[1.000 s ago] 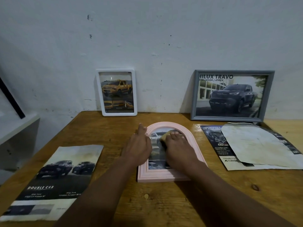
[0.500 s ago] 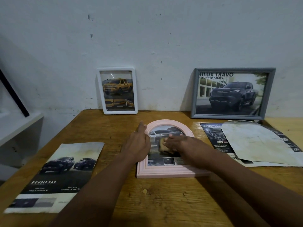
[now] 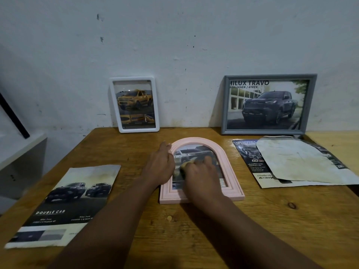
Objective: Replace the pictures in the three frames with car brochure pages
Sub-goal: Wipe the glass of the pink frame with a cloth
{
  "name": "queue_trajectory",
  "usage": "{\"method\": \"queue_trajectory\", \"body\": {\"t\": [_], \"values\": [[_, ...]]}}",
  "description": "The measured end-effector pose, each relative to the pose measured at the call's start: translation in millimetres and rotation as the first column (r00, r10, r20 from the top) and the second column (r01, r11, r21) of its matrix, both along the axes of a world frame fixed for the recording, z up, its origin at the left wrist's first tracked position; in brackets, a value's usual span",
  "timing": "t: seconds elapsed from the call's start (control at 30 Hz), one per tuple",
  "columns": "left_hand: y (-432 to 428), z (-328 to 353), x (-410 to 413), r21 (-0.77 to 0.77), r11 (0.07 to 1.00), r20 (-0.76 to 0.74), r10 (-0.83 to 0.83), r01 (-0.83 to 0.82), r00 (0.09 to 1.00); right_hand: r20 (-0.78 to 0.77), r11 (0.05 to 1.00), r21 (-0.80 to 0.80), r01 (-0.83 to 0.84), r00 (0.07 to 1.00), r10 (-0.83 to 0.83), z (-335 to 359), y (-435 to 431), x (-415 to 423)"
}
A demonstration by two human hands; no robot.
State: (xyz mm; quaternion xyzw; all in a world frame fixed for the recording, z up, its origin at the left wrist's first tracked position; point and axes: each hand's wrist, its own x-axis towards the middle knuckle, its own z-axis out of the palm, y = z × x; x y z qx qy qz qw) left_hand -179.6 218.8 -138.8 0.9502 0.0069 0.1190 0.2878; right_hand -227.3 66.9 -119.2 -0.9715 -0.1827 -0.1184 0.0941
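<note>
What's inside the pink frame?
A car picture: a pale truck shows near the top of the pink frame. The right hand, holding a yellowish pad, covers the middle, so the rest there is hidden.

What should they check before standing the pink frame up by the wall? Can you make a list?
1. A car page sits inside the pink frame: ok.
2. The left hand holds the frame's left edge: ok.
3. The right hand is free of the cloth: not ok, it grips it.
4. Frame front wiped clean: cannot tell.
5. Bare table between the white frame and grey frame: ok.
</note>
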Motion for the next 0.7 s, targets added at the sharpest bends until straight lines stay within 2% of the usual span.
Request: {"method": "queue_trajectory", "body": {"t": [0.1,0.17,0.33,0.4,0.57,0.7], "values": [[2,1,2,-0.010,1.000,-0.005,0.013,-0.013,1.000,0.004,0.996,0.067,-0.062,0.998,0.062,-2,3,-2],[3,2,3,-0.009,1.000,0.006,0.014,-0.014,1.000,-0.014,0.968,0.178,-0.175,0.983,0.180,-4,-3,-4],[4,0,2,0.006,1.000,0.024,0.001,-0.001,1.000,-0.100,0.879,0.285,-0.382,0.900,0.424,-9,-36,2],[3,1,2,0.015,1.000,0.009,-0.003,0.002,1.000,-0.140,0.866,0.256,-0.429,0.870,0.472,-10,-52,7],[1,4,-1,0.023,1.000,0.001,-0.010,0.010,1.000,-0.140,0.866,0.065,-0.496,0.855,0.500,3,-73,15],[2,2,0,0.011,1.000,0.010,-0.015,0.015,1.000,-0.144,0.924,-0.071,-0.375,0.921,0.362,14,-109,10]]}}
